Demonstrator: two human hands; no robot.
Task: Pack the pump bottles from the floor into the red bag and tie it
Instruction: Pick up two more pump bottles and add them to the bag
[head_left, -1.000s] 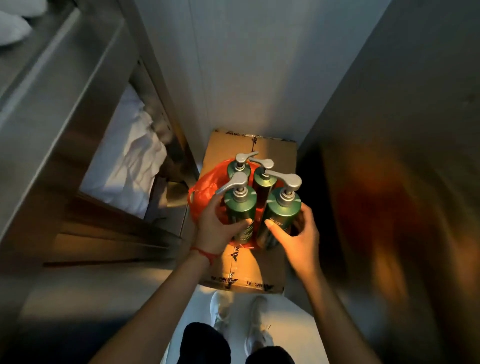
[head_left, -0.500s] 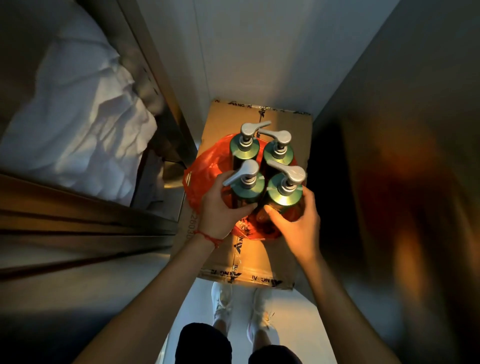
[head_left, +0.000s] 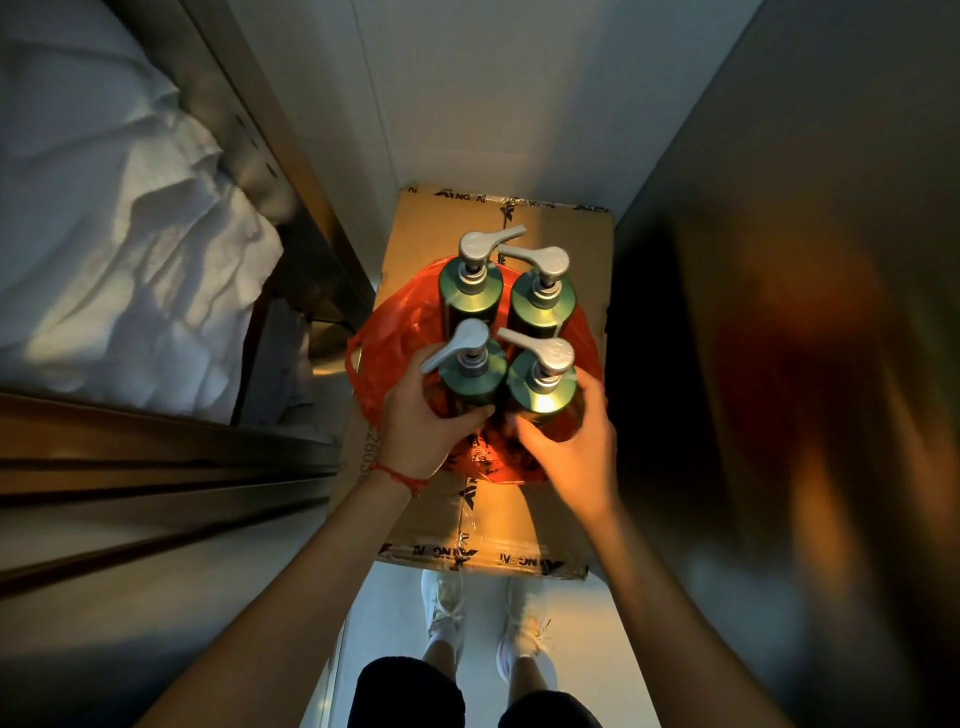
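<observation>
Pump bottles: four green pump bottles (head_left: 506, 332) stand upright in a tight two-by-two cluster, silver pump heads up, all inside the red bag (head_left: 400, 332).
Red bag: it sits on a taped cardboard box (head_left: 498, 535), not on the floor; its plastic lies slumped low around the bottle bases, mouth wide open and untied.
Left hand: the left hand (head_left: 423, 415) is wrapped on the near-left bottle (head_left: 470, 371), thumb across its front, fingers curled behind; some bag plastic may be caught under the palm, cannot tell.
Right hand: the right hand (head_left: 576, 441) cups the near-right bottle (head_left: 543, 387), fingers spread around its right side, thumb toward the gap between the two near bottles.
Key relation: the bottles' long axes run straight up toward the camera, so the bag must rise along them; the loose rim bulges out beyond the left hand's far-left side (head_left: 363, 364) and shows at the right hand's far side (head_left: 587, 332).
Nearer hand: each hand is closest to its own side's rim; the left has more slack plastic within reach.
Stage, judged: packing looks done; gathering the rim above the pump heads and tying remain.
Risk, judged: the jutting pump spouts could snag thin plastic.
</observation>
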